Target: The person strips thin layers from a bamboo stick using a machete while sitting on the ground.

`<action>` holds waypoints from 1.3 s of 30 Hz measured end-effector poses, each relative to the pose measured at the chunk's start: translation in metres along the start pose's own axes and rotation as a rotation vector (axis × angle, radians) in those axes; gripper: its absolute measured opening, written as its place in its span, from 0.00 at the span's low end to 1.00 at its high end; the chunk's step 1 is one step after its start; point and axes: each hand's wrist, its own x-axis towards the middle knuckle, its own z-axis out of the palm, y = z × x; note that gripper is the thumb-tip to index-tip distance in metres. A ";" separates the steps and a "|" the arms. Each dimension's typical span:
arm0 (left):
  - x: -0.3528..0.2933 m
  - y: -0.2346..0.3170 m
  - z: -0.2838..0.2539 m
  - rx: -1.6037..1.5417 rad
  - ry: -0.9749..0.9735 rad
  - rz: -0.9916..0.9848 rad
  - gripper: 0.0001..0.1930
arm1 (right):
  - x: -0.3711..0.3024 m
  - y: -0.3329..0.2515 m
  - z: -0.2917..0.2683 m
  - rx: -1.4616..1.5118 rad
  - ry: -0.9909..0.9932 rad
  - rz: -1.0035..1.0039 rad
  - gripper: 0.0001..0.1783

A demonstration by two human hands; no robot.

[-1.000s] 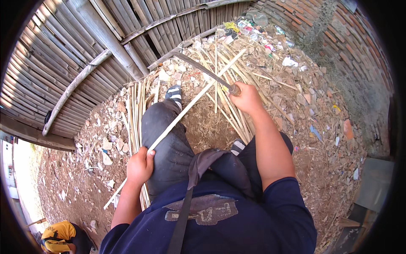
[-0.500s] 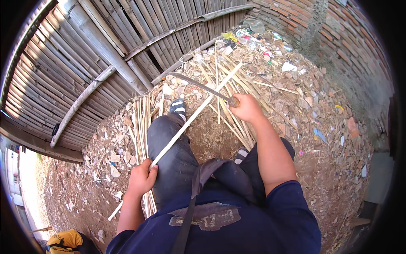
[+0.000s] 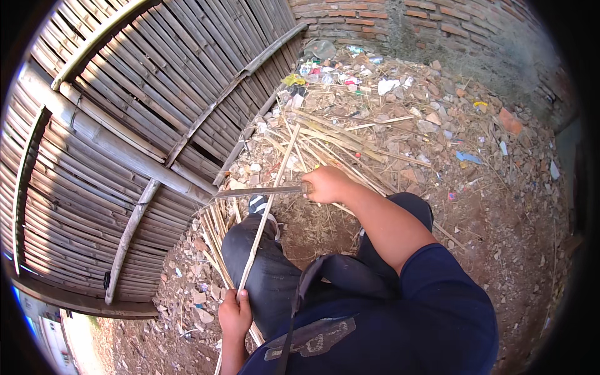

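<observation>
A long, pale bamboo strip (image 3: pixel 257 240) slants up and away across my left thigh. Near its lower end my left hand (image 3: pixel 235 315) is closed round it, thumb on top. My right hand (image 3: pixel 326 185) grips the short handle of a machete (image 3: pixel 256 191), its long dark blade pointing left. The blade crosses the strip around mid-length; whether its edge bites into the strip I cannot tell. Beside my left leg lies a bundle of similar strips (image 3: pixel 215 240), partly hidden by the leg. More loose strips (image 3: pixel 337 140) are heaped beyond my right hand.
A bamboo slat fence (image 3: pixel 169 81) rises at the left, braced by thick poles. At the back stands a brick wall (image 3: pixel 431 25) with plastic litter (image 3: pixel 325 72) along its foot. Broken brick and stones (image 3: pixel 431 125) cover the dirt ground.
The machete has swung from pointing up and left to nearly level, and sits lower along the strip. The strip stands steeper, my left hand is nearer my body, and the whole view has turned.
</observation>
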 end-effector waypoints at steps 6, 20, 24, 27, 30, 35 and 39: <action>0.001 0.013 -0.009 0.087 -0.054 -0.002 0.18 | -0.009 -0.012 -0.014 -0.030 -0.060 0.024 0.25; 0.002 0.005 0.002 0.125 -0.101 0.002 0.17 | -0.009 -0.003 -0.011 0.004 0.004 0.014 0.20; 0.003 -0.003 0.008 0.123 -0.097 0.007 0.17 | -0.008 -0.003 -0.012 -0.004 -0.045 0.009 0.22; 0.005 -0.002 0.007 0.117 -0.086 0.030 0.17 | -0.004 -0.001 -0.012 0.014 -0.062 0.002 0.22; 0.005 0.000 0.007 0.124 -0.100 0.035 0.16 | -0.008 -0.005 -0.013 0.026 -0.051 0.014 0.22; 0.004 -0.001 0.007 0.121 -0.091 0.033 0.17 | -0.004 0.001 -0.008 0.027 -0.027 -0.008 0.23; 0.004 -0.002 0.008 0.137 -0.101 0.010 0.18 | -0.005 -0.005 -0.012 0.042 -0.056 0.020 0.25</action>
